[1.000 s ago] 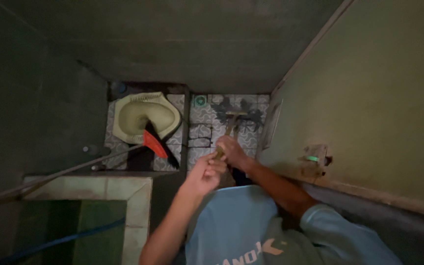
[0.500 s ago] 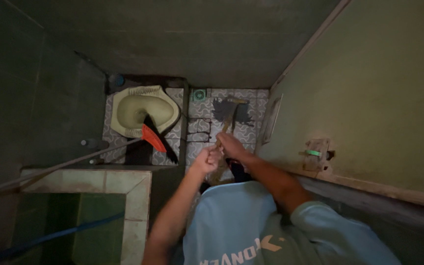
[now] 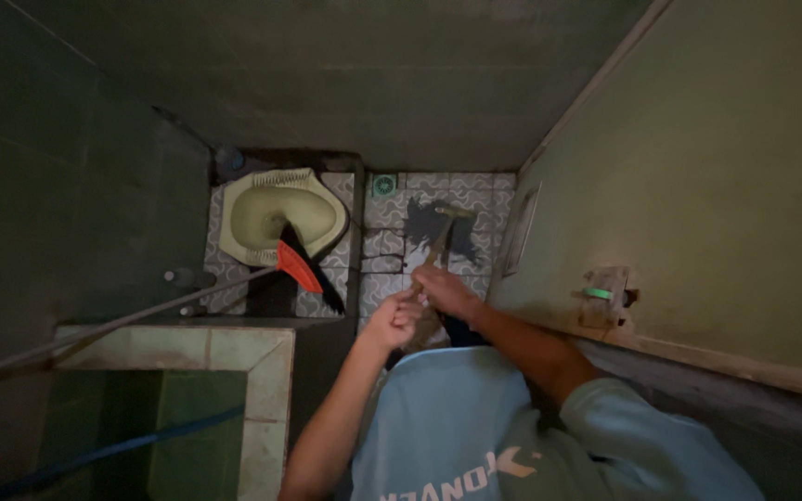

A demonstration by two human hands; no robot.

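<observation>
Both my hands grip one long wooden handle in front of my light blue shirt. My left hand (image 3: 397,320) holds it lower, and my right hand (image 3: 445,291) holds it just ahead. The floor scrubber (image 3: 442,234) runs from my hands down to a short crossbar head. That head rests on a dark wet patch (image 3: 433,227) of the patterned floor tiles (image 3: 384,243).
A pale squat toilet (image 3: 280,215) sits left of the wet patch, with a red and black brush (image 3: 303,269) lying across it. A tiled water tank (image 3: 187,357) with a blue hose (image 3: 104,453) is at lower left. A door with a latch (image 3: 605,295) is at right.
The handle and both hands shifted slightly away and then back over the wet tiles. Both hands kept their grip.
</observation>
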